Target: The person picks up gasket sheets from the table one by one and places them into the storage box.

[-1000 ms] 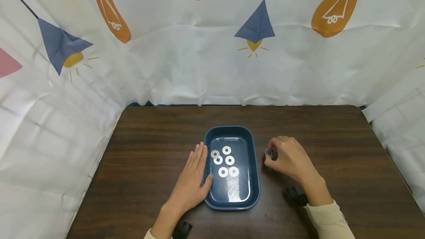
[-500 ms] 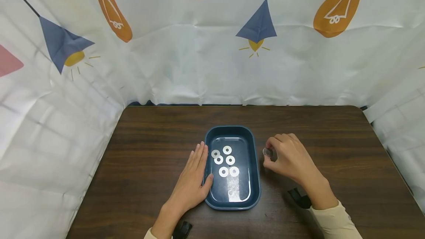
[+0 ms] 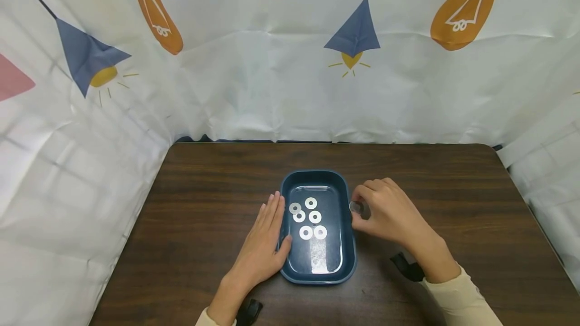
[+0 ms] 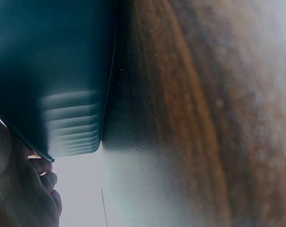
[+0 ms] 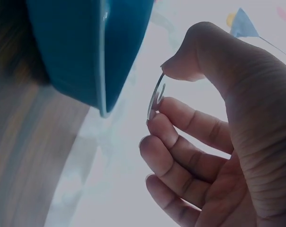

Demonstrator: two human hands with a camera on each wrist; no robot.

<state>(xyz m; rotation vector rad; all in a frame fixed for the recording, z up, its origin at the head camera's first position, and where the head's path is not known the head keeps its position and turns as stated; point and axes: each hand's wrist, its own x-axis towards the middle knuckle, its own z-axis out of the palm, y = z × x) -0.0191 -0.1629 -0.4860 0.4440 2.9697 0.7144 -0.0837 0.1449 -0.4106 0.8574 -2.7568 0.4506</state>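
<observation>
A dark blue rectangular tray [image 3: 328,196] stands on the table, with several flat metal washers [image 3: 305,233] lying on its floor. Along the tray's left rim rests my left hand [image 3: 259,253], fingers straight and together, thumb over the edge. My right hand [image 3: 388,211] is at the tray's right rim and pinches a metal washer [image 5: 155,98] between thumb and fingertips. In the right wrist view this washer is seen nearly edge-on, beside the tray's wall [image 5: 69,52]. The left wrist view shows the tray's outer side [image 4: 72,120] close up, with part of the left hand [image 4: 20,184] under its rim.
The dark wood-grain table [image 3: 217,175] extends around the tray on all sides. A white curtain [image 3: 290,89] printed with lamps and bulbs hangs behind the table and along both sides. A black strap device [image 3: 406,267] is on the right wrist.
My right hand has moved left with the washer, from the table beside the tray up to its right rim. The left hand stays in place on the left rim.
</observation>
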